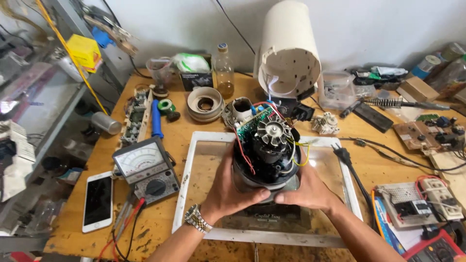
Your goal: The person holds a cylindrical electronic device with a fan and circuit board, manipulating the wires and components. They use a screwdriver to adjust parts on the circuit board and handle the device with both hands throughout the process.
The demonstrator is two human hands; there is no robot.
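Note:
An opened appliance motor unit (266, 150) stands on a glass tray with a white frame (187, 179). It has a black body, a toothed fan wheel on top, a green circuit board and red, blue and yellow wires. My left hand (228, 189), with a metal watch on the wrist, wraps its near left side. On the near right side my right hand (306, 189) grips it, fingertips meeting the left thumb at the front. A white cylindrical housing (290, 48) stands tilted just behind.
An analog multimeter (145, 169) and a white phone (98, 200) lie at the left. A glass bottle (224, 70), solder reel and ring parts sit behind. A black power cord (349, 167), circuit boards and a power strip (439, 193) crowd the right. Metal shelves stand at far left.

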